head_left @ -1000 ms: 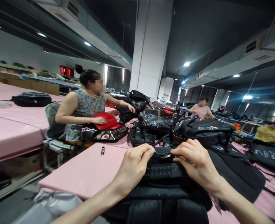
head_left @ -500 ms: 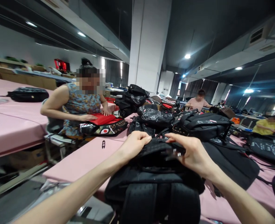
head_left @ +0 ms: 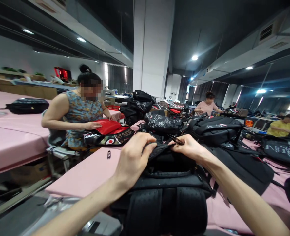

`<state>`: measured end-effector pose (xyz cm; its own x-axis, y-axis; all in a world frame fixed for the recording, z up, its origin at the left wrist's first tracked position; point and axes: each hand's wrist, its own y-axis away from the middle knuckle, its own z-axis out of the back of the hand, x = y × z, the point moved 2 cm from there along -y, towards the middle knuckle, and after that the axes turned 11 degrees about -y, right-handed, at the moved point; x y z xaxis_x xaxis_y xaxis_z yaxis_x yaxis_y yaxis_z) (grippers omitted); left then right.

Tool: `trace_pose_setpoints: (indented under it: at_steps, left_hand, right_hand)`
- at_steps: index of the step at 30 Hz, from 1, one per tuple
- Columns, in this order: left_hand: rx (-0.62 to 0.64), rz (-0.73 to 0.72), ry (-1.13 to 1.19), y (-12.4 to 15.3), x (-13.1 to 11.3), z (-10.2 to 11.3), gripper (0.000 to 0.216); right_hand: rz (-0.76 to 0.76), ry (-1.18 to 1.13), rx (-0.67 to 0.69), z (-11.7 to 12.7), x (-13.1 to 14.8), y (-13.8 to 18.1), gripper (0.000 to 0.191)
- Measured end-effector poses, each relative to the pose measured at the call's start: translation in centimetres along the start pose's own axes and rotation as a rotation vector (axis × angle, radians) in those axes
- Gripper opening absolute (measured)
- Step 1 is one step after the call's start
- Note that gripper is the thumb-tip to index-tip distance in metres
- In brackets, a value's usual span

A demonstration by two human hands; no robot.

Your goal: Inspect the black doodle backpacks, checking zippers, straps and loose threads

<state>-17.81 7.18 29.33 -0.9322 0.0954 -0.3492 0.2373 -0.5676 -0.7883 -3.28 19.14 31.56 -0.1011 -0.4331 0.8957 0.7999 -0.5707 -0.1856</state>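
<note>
A black backpack (head_left: 169,183) stands in front of me with its padded shoulder straps toward me and its top opening gaping. My left hand (head_left: 137,157) is closed, pinching the far rim of that opening between thumb and fingers. Opposite it, my right hand (head_left: 187,146) grips the same rim close by. A slim dark tool with two prongs (head_left: 176,139), resembling thread snips, lies in the right fingers and points up and left. The inside of the backpack is dark, and my fingertips are partly hidden by the fabric.
Black backpacks with white drawings (head_left: 165,121) are piled beyond and to the right. A small black tag (head_left: 108,155) lies on the pink table (head_left: 86,173). At left, a co-worker (head_left: 73,108) handles a red and patterned bag (head_left: 110,131). Two other people work farther back.
My right hand has come down and inward and now pinches the rim, with the dark tool pointing up-left. My left hand has turned, its back now more toward me.
</note>
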Motion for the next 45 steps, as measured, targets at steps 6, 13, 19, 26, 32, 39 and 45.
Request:
trace_pose_setpoints:
  at_steps: [6, 13, 19, 26, 32, 39, 45]
  left_hand:
    - [0.049, -0.497, -0.216, 4.0, -3.0, 1.1, 0.019]
    - [-0.032, -0.619, -0.067, 6.3, -2.5, 1.0, 0.006]
    - [0.141, -0.599, -0.051, 5.5, -2.1, 1.6, 0.017]
    - [0.149, -0.076, -0.056, 0.4, 0.0, 0.9, 0.03]
    - [0.617, 0.113, 0.145, -3.3, 0.3, -1.8, 0.037]
    - [0.471, 0.296, 0.225, -2.6, 1.2, -3.5, 0.041]
    - [0.424, 0.389, 0.364, -1.8, 0.9, -3.9, 0.043]
  right_hand:
    - [-0.031, -0.237, -0.108, -0.2, -1.1, -0.9, 0.025]
    - [-0.051, -0.365, -0.165, -0.8, -1.5, -1.1, 0.023]
    - [-0.045, -0.368, -0.174, -0.9, -1.1, -0.6, 0.02]
    - [0.021, -0.34, -0.142, -0.8, -0.8, -0.3, 0.013]
    - [0.338, 0.013, -0.291, -0.7, -0.3, 2.0, 0.022]
    - [0.524, 0.196, 0.153, -0.9, 1.1, 7.0, 0.02]
    - [0.395, 0.301, -0.232, 1.3, 1.0, 3.8, 0.015]
